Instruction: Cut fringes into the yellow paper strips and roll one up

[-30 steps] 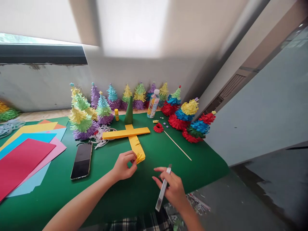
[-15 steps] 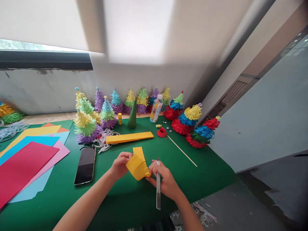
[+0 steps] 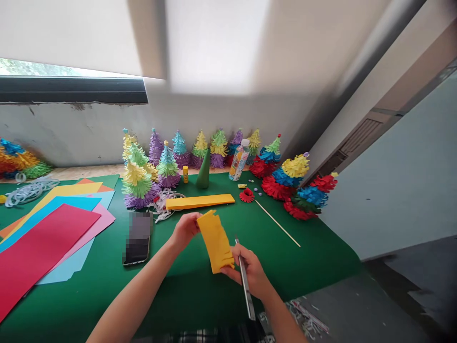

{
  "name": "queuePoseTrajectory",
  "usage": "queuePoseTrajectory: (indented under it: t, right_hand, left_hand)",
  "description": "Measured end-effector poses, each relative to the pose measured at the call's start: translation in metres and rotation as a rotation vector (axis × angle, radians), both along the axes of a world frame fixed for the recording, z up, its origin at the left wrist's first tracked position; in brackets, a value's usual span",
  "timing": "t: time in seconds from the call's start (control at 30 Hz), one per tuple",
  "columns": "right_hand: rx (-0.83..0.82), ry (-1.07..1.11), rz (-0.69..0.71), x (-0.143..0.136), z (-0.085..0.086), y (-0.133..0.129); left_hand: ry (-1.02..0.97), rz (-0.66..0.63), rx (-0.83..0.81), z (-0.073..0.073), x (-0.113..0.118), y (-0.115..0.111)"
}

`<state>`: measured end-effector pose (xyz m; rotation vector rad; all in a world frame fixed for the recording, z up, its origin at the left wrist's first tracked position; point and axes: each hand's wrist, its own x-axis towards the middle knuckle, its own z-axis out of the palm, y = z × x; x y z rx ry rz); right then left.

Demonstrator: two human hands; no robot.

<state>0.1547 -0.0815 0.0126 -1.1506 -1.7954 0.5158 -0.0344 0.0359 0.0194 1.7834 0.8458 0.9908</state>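
Between the fingers of both hands, yellow paper [image 3: 214, 238], raised above the green tabletop [image 3: 178, 290], long side slanting down toward the right hand. Left hand [image 3: 185, 231]: fingers closed, pinching its upper left corner. Right hand [image 3: 250, 271]: fingers curled round a slim cutter [image 3: 245, 281], thumb side at the paper's lower right corner, seemingly touching; exact grip there hard to tell. Slits done along the edge facing the right fingers, clearest at the lower end, tabs splayed; edge on the left-finger side looks uncut. Judging by that, fringing of this piece looks well along, maybe complete on one side; count of cuts not readable

Just beyond the left fingertips, a long yellow strip [image 3: 200, 202], no slits visible, so apparently all its cutting is left. Left of the left hand, phone [image 3: 141, 233]. Past the right fingers, thin stick [image 3: 277, 223] and red fringed ring [image 3: 246, 200], already cut and curled. Farther ahead of the fingers, green cone [image 3: 203, 171] upright, bare, no fringe on it; glue stick [image 3: 185, 175] to its left, bottle [image 3: 238, 162] to its right. Farthest, along the wall, fringed paper trees [image 3: 218, 145], layered and topped, look finished
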Motion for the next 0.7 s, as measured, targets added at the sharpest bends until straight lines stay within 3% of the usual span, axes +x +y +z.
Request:
queuePoseTrajectory:
  t: [0.1,0.2,0.27,0.33,0.5,0.7]
  right_hand:
    - [-0.081,0.336,-0.015,0.007,-0.008,-0.002]
    - [-0.049,0.548,-0.098,0.016,-0.01,-0.004]
    - [-0.025,0.64,-0.157,0.021,-0.004,-0.007]
    - [-0.014,0.675,-0.232,0.026,0.005,-0.011]
    - [0.103,0.603,-0.463,0.041,0.023,-0.02]
    - [0.29,0.348,-0.738,0.058,0.04,-0.016]
  left_hand:
    - [0.144,0.108,0.188,-0.004,-0.003,0.009]
    - [0.689,0.185,0.58,-0.012,-0.004,0.016]
    - [0.944,0.217,0.645,-0.019,-0.003,0.02]
    - [1.077,0.217,0.651,-0.025,-0.001,0.023]
    - [1.154,0.196,0.656,-0.03,0.004,0.028]
    - [1.089,0.131,0.841,-0.019,0.006,0.022]
